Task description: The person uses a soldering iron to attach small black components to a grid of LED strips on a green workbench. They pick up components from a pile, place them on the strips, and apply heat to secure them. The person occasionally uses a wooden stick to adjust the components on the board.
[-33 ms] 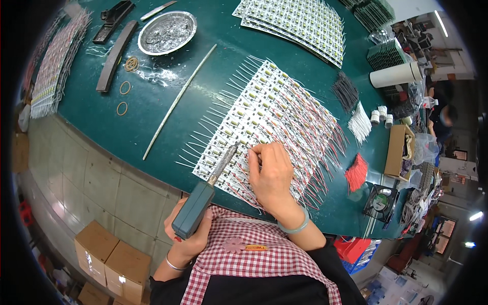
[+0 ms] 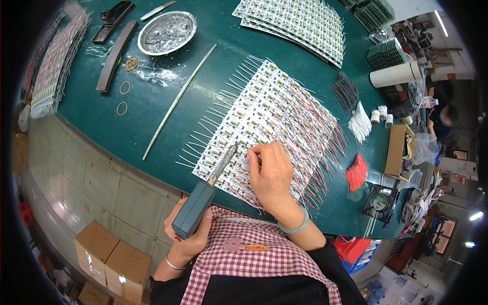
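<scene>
My left hand [image 2: 195, 243] is wrapped round the dark green handle of a soldering iron [image 2: 195, 206]. The iron's worn metal tip rests over a white circuit board panel [image 2: 221, 133] covered with small components. Close to the tip, my right hand [image 2: 273, 175] hovers low over the panel with thumb and fingertips pinched together. What the pinch holds is too small to make out. Many red and white wires [image 2: 310, 137] trail off the panel's right side, and short white wires [image 2: 236, 84] stick out along its left edge.
Beyond the panel lie a thin rod [image 2: 180, 101], a metal bowl of solder scrap [image 2: 168, 33], rubber bands [image 2: 122, 108] and stacked panels [image 2: 300, 25]. To the right are black wires [image 2: 345, 91], white wires [image 2: 360, 124], red wires [image 2: 356, 172], a small fan [image 2: 380, 202] and a cardboard box [image 2: 398, 152].
</scene>
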